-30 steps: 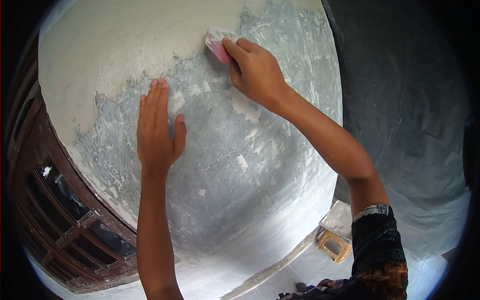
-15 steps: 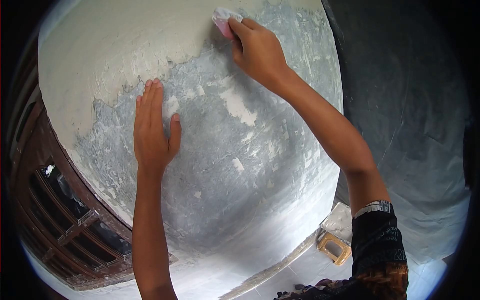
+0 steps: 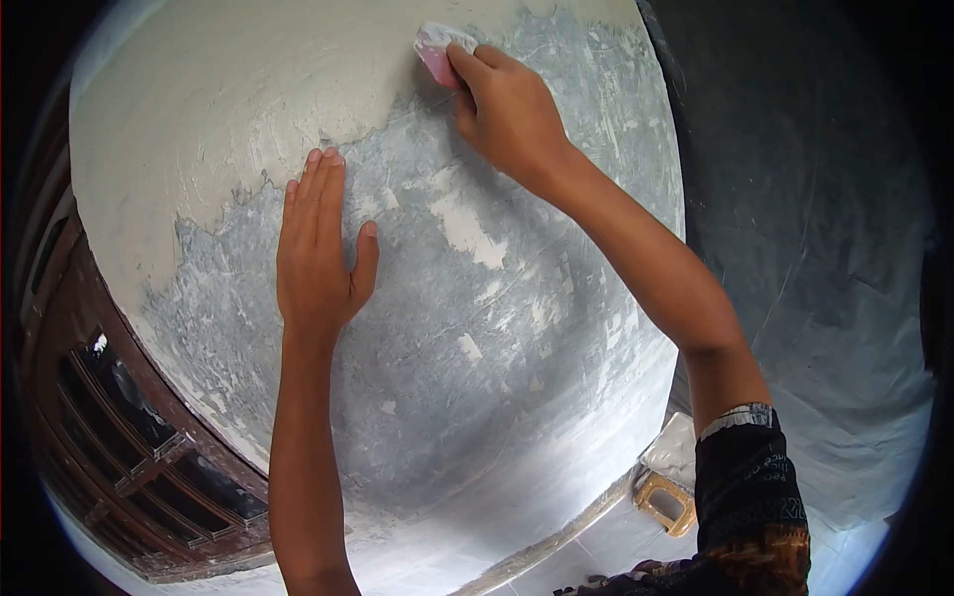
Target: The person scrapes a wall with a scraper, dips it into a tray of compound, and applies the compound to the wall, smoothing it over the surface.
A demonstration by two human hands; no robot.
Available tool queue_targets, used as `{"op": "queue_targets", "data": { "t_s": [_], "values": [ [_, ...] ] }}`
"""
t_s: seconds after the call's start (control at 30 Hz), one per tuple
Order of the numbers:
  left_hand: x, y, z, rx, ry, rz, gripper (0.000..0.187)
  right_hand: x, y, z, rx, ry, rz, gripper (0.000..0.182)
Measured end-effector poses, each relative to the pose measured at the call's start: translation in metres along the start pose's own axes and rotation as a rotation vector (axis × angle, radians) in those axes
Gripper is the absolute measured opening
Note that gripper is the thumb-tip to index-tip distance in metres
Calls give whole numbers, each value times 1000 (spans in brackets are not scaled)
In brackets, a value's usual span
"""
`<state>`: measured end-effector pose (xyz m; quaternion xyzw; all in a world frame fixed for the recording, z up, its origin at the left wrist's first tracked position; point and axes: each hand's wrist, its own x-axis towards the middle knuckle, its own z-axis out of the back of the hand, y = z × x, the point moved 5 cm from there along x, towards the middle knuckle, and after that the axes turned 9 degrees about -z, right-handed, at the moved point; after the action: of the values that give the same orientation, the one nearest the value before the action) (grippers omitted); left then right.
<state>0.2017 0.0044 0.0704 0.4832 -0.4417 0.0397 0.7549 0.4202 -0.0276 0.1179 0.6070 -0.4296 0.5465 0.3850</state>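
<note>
My right hand [image 3: 512, 119] is closed on a pink putty scraper [image 3: 437, 62] smeared with white paste. The scraper lies against the wall [image 3: 427, 328] near the top, where a cream layer of putty [image 3: 238, 89] borders the bare grey surface. My left hand [image 3: 320, 243] rests flat on the grey part, fingers pointing up and thumb held apart. Its fingertips touch the ragged lower edge of the cream layer, and nothing is in it. White patches dot the grey area between and below my hands.
At the left stands a dark wooden frame with glass panes [image 3: 149, 427]. A dark sheet [image 3: 805, 248] hangs along the right. A yellowish stool [image 3: 664, 502] and a pale, smeared container [image 3: 674, 447] are on the tiled floor [image 3: 606, 556] at the lower right.
My left hand has shifted a little to the right along the wall. My right hand and the scraper have moved slightly left and down. The camera view has also shifted slightly.
</note>
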Motion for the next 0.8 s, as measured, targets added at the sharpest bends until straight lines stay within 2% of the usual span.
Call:
{"op": "queue_targets", "data": {
  "t_s": [0.03,0.13,0.23,0.3,0.33,0.43,0.5,0.53,0.57,0.63,0.67,0.7,0.77,0.8],
  "values": [
    [0,0,0,13,-3,5,57,20,-14,-2,-61,-76,-20,27],
    [-1,1,-1,24,1,1,56,56,-42,-17,-178,-100,-34,27],
    [-1,1,1,26,-5,6,56,20,-29,-32,-142,-37,40,30],
    [-1,2,0,24,-8,12,56,-23,3,-17,-36,1,64,46],
    [0,2,0,24,-8,16,56,-41,19,-7,33,60,59,39],
    [-2,2,-1,-9,-7,31,55,-77,41,19,190,173,0,38],
    [-3,3,-1,-16,-10,32,55,-89,40,31,343,283,-165,34],
    [-4,3,0,-19,-22,30,55,-95,36,35,417,332,-272,23],
    [-4,4,-1,-28,-17,38,55,-100,34,38,414,343,-279,23],
    [-7,3,-2,-40,-54,59,53,-122,15,38,643,437,-629,14],
    [-11,-1,-5,-61,-45,65,53,-135,7,42,716,494,-767,20],
    [-14,-6,-8,-85,-84,92,53,-144,4,51,703,500,-790,20],
    [-20,-26,-14,-137,-121,122,53,-166,-2,65,908,523,-964,23],
    [-26,-39,-19,-180,-118,158,53,-173,-3,75,928,503,-979,24]
  ]
}}
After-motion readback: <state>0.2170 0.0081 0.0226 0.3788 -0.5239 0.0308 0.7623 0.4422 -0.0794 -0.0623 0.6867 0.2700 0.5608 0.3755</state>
